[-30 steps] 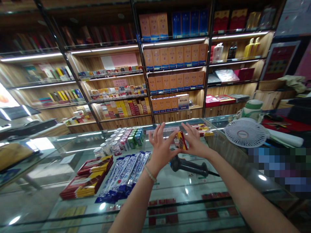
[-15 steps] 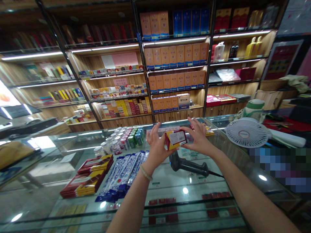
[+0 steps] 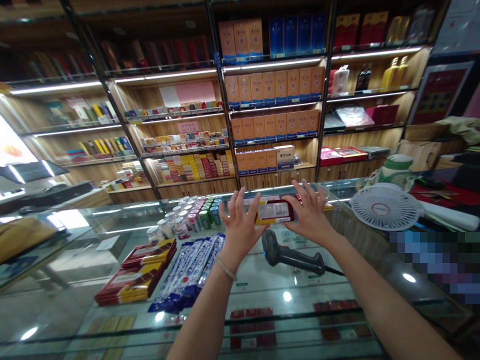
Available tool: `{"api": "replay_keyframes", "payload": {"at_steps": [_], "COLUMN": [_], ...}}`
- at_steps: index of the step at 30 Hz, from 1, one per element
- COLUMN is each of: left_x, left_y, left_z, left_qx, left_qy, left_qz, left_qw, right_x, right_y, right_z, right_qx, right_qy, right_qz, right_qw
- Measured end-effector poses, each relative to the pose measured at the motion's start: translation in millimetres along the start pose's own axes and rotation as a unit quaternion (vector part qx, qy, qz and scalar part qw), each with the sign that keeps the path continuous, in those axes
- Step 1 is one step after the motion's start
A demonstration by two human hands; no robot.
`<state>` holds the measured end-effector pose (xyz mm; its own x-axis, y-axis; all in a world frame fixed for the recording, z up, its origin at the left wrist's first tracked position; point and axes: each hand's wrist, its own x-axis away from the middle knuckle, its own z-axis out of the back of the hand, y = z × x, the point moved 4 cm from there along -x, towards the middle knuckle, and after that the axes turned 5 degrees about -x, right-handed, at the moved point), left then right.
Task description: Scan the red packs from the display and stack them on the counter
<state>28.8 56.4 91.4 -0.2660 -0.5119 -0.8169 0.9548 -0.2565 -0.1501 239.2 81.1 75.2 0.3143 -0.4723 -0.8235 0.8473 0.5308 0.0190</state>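
Glass counter [image 3: 270, 286] below, your left hand [image 3: 240, 227] and right hand [image 3: 312, 219], equally near, pinch the box [image 3: 275, 211] by opposite ends, its long axis roughly following the counter's far edge.

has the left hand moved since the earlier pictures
Yes, slightly to the left: judged against the blue packets, the left hand is now nearer them.

We find the left forearm [image 3: 204, 312] rising bare from the lower edge of view and the right forearm [image 3: 377, 295], also bare, slanting in from the lower right. We record the left hand [image 3: 242, 230] raised, thumb and forefinger forming a pincer, remaining fingers upright and fanned. The right hand [image 3: 311, 217] faces it, similarly pinched, its other fingers lifted and spread.
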Motion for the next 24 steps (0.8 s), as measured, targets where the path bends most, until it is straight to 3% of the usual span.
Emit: {"api": "replay_keyframes", "payload": {"at_steps": [8, 17, 24], "left_x": [3, 7, 9], "left_y": [0, -21, -25], "left_z": [-4.4, -13.8, -18.6], "left_qx": [-0.007, 0.004, 0.001], "left_qy": [-0.033, -0.046, -0.057], "left_qz": [-0.019, 0.039, 0.07], "left_qw": [0.999, 0.998, 0.996], "right_x": [-1, -12, 4], "right_y": [-14, -24, -32], "right_z": [-2, -4, -1], "right_qx": [0.009, 0.009, 0.015], "right_qy": [-0.008, -0.094, -0.117], "right_qz": [0.004, 0.008, -0.015], "right_qw": [1.0, 0.995, 0.993]}}
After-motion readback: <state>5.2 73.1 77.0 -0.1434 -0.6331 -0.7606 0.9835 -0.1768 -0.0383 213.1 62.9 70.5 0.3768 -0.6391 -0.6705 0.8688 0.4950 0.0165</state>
